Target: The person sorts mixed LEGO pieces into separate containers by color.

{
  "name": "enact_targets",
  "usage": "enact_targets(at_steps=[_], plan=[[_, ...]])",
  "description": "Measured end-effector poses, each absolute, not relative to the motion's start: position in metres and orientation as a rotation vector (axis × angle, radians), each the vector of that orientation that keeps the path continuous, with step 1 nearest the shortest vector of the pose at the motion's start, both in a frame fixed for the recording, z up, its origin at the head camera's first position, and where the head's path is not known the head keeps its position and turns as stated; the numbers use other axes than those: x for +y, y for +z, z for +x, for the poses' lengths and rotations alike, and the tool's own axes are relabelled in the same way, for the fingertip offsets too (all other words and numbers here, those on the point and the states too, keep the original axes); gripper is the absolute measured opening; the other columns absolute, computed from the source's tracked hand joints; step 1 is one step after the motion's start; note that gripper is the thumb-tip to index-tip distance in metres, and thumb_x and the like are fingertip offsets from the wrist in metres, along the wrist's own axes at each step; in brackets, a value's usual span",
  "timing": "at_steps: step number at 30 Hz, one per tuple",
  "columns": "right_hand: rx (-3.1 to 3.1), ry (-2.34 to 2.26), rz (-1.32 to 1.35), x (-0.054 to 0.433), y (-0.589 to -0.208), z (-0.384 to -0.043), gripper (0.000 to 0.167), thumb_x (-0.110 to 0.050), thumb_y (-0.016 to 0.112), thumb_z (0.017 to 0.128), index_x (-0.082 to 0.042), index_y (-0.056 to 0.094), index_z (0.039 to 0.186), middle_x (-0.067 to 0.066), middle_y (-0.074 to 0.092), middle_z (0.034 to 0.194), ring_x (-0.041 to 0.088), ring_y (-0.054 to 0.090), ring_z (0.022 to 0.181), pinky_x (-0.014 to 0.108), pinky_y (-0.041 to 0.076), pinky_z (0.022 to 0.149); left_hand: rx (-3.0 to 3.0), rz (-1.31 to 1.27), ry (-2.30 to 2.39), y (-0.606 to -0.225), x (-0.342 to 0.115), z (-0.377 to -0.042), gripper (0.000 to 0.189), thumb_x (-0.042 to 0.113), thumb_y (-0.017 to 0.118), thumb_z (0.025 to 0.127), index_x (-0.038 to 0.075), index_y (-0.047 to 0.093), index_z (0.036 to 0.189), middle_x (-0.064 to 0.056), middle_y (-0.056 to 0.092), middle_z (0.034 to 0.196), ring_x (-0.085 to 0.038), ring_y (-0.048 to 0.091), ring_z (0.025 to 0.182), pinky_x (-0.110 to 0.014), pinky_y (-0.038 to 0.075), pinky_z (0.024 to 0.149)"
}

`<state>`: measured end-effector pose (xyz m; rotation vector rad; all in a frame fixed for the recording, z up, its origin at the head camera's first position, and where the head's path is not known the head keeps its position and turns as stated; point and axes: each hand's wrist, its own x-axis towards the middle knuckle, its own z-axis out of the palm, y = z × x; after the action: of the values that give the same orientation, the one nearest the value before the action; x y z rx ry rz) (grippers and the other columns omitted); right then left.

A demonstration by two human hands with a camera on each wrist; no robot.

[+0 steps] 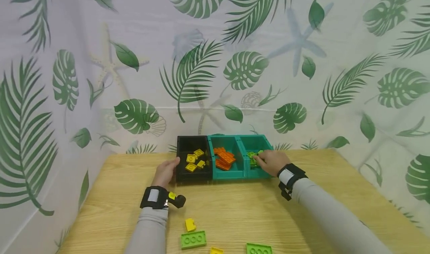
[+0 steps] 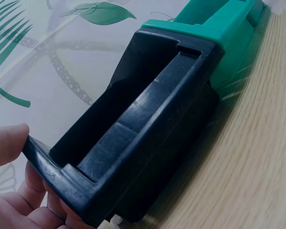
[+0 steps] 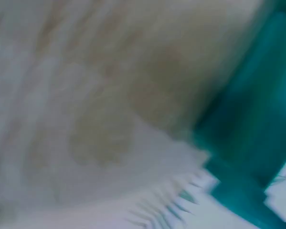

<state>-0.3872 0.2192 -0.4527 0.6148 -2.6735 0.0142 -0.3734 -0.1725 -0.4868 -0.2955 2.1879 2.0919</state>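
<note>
My left hand [image 1: 165, 172] grips the left wall of the black bin [image 1: 194, 177], thumb on the rim and fingers below it in the left wrist view. Yellow toy bricks [image 1: 191, 167] lie in that bin. My right hand [image 1: 273, 162] reaches over the right wall of the right teal bin [image 1: 256, 138], its curled fingers pinching a green toy brick [image 1: 260, 152]. More green bricks [image 1: 252, 160] lie under the fingertips. Between these two bins, the middle teal bin [image 1: 228, 174] has orange bricks [image 1: 226, 157]. The right wrist view is blurred and mostly misses the hand.
On the wooden table [image 1: 228, 209], nearer me, lie a yellow brick [image 1: 190, 225], a green brick [image 1: 193, 239], another yellow one [image 1: 216, 250] and another green one [image 1: 259, 248]. A leaf-patterned cloth [image 1: 208, 78] hangs behind the row of bins.
</note>
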Motion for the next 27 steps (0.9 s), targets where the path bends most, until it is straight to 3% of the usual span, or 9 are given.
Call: enact_targets(at_steps=[2,5,8,11,14,17,20,23,27], plan=[[-2.669,-0.038,0.622,0.222,-0.464,-0.389,0.032,-0.029,0.052,0.1,-0.019,0.055,0.069,-0.002,0.051,0.069,0.018,0.045,0.064,0.037,0.036,0.062,2.171,-0.312,2.098,-0.49,-0.172,-0.371,0.053,0.043,0.055,0.098,0.002,0.054,0.132,-0.015,0.056,0.12,-0.027,0.048,0.105,-0.038,0.039,0.086],[-2.662,-0.064,0.656,0.225,-0.476,-0.388,0.018,-0.024,0.049,0.098,-0.015,0.064,0.098,0.006,0.061,0.103,0.027,0.051,0.092,0.05,0.036,0.081,2.147,-0.329,2.104,-0.493,-0.172,-0.368,0.051,0.044,0.056,0.098,0.003,0.057,0.128,-0.014,0.055,0.113,-0.026,0.049,0.099,-0.035,0.038,0.079],[-2.686,-0.034,0.683,0.225,-0.479,-0.388,0.037,-0.023,0.047,0.096,-0.008,0.059,0.127,0.013,0.054,0.135,0.037,0.046,0.122,0.059,0.029,0.102,2.16,-0.333,2.105,-0.492,-0.174,-0.366,0.053,0.046,0.055,0.098,0.004,0.056,0.13,-0.014,0.055,0.116,-0.027,0.048,0.102,-0.036,0.038,0.081],[-2.718,0.019,0.697,0.225,-0.476,-0.392,0.051,-0.023,0.048,0.096,-0.004,0.047,0.143,0.017,0.042,0.15,0.042,0.033,0.138,0.062,0.016,0.113,2.169,-0.316,2.127,-0.488,-0.177,-0.367,0.054,0.045,0.055,0.098,0.004,0.055,0.133,-0.017,0.055,0.122,-0.028,0.048,0.106,-0.037,0.039,0.084],[-2.689,0.052,0.728,0.226,-0.469,-0.393,0.057,-0.021,0.051,0.092,-0.002,0.042,0.145,0.02,0.039,0.151,0.044,0.031,0.139,0.065,0.014,0.114,2.189,-0.303,2.137,-0.484,-0.175,-0.37,0.052,0.044,0.056,0.098,0.004,0.058,0.131,-0.017,0.056,0.121,-0.026,0.05,0.103,-0.034,0.039,0.082],[-2.554,0.076,0.803,0.215,-0.455,-0.39,0.054,-0.016,0.058,0.086,-0.001,0.05,0.138,0.021,0.048,0.141,0.043,0.042,0.128,0.062,0.028,0.108,2.223,-0.276,2.148,-0.479,-0.174,-0.375,0.049,0.042,0.057,0.098,0.002,0.061,0.125,-0.016,0.058,0.115,-0.023,0.051,0.097,-0.031,0.039,0.078],[-2.42,0.151,0.959,0.184,-0.435,-0.375,0.038,-0.008,0.064,0.081,-0.003,0.063,0.119,0.018,0.061,0.12,0.036,0.056,0.107,0.053,0.046,0.091,2.222,-0.241,2.17,-0.475,-0.174,-0.378,0.048,0.041,0.059,0.097,0.0,0.062,0.121,-0.016,0.058,0.109,-0.021,0.052,0.092,-0.029,0.04,0.075],[-2.419,0.209,1.218,0.136,-0.425,-0.349,0.023,-0.005,0.067,0.083,-0.008,0.07,0.106,0.009,0.066,0.106,0.026,0.062,0.094,0.043,0.052,0.08,2.211,-0.237,2.173,-0.476,-0.176,-0.38,0.049,0.041,0.059,0.097,-0.001,0.062,0.122,-0.015,0.059,0.104,-0.02,0.053,0.087,-0.029,0.041,0.071],[-2.615,0.199,1.66,0.068,-0.431,-0.308,0.033,-0.005,0.068,0.088,-0.015,0.069,0.12,0.005,0.064,0.125,0.021,0.062,0.109,0.037,0.051,0.092,2.212,-0.274,2.148,-0.487,-0.184,-0.377,0.049,0.041,0.059,0.097,-0.002,0.062,0.121,-0.011,0.059,0.096,-0.017,0.052,0.079,-0.028,0.042,0.066]])
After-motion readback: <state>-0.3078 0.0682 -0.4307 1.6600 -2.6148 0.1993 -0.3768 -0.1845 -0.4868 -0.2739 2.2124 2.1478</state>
